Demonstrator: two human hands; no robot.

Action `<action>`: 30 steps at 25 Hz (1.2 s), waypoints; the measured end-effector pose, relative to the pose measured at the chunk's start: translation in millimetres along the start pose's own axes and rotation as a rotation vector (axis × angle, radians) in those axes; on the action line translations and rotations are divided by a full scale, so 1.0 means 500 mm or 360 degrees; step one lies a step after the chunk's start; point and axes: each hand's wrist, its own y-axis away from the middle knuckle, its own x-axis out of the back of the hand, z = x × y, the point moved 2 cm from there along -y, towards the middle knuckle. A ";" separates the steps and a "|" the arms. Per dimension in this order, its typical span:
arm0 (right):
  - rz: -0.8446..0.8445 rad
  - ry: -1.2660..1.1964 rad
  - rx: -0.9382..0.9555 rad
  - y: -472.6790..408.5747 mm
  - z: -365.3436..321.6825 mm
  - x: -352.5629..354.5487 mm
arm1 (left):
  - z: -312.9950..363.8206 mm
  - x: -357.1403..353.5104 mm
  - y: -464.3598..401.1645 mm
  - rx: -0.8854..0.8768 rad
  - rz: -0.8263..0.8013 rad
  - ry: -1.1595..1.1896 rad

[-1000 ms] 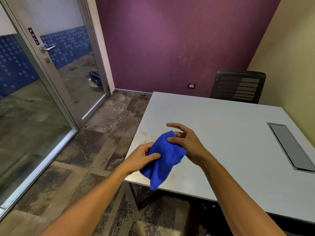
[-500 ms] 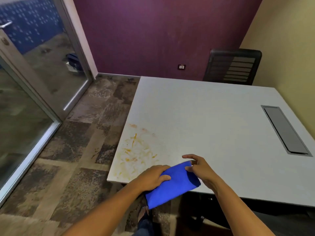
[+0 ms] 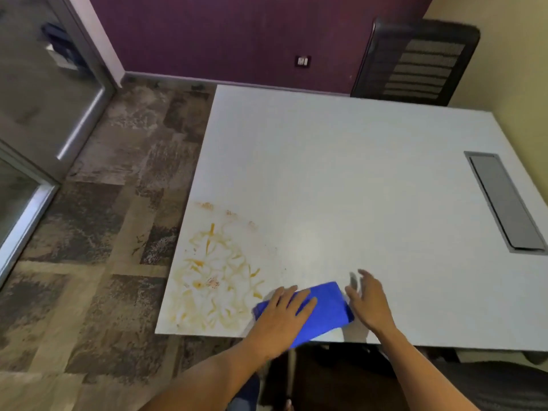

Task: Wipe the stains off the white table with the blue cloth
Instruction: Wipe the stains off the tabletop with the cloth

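Observation:
The folded blue cloth (image 3: 326,310) lies flat on the white table (image 3: 341,179) at its near edge, a corner hanging slightly over. My left hand (image 3: 281,315) presses flat on the cloth's left half, fingers spread. Just right of the cloth, my right hand (image 3: 369,301) hovers, fingers apart, holding nothing; it is blurred. Orange-yellow smeared stains (image 3: 213,277) cover the table's near left corner, directly left of the cloth, with a few brownish spots (image 3: 207,206) farther back.
A grey cable hatch (image 3: 501,200) is set into the table at right. A black mesh chair (image 3: 415,60) stands behind the far edge against the purple wall. A glass door (image 3: 38,84) is at left, patterned carpet (image 3: 103,232) beside the table.
The cloth went from held up in both hands to folded and laid flat on the table edge. My right hand has let go of it; the left now presses on top.

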 end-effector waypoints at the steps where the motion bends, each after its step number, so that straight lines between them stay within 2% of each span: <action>1: 0.0093 0.0100 0.0042 -0.009 0.018 -0.006 | 0.029 -0.027 0.008 -0.0081 -0.0003 -0.0010; 3: 0.0173 0.0264 -0.0047 -0.028 0.050 -0.023 | 0.068 -0.084 0.019 -0.0195 0.0065 0.0010; 5: 0.0078 0.0326 -0.0321 -0.044 0.070 -0.054 | 0.072 -0.122 0.014 -0.0119 0.0140 -0.0033; 7: -0.0039 0.0421 -0.0457 -0.055 0.083 -0.083 | 0.057 -0.133 0.005 -0.0013 0.0026 -0.0093; 12: -0.0184 0.0474 -0.0561 -0.068 0.080 -0.092 | 0.047 -0.137 -0.037 -0.0045 -0.0069 -0.0067; 16: -0.0216 0.0413 -0.0585 -0.072 0.080 -0.081 | 0.041 -0.102 -0.103 0.0165 -0.0030 0.0047; 30: -0.0385 0.0504 -0.0769 -0.071 0.047 -0.066 | -0.149 0.027 -0.283 0.0611 0.0053 0.0066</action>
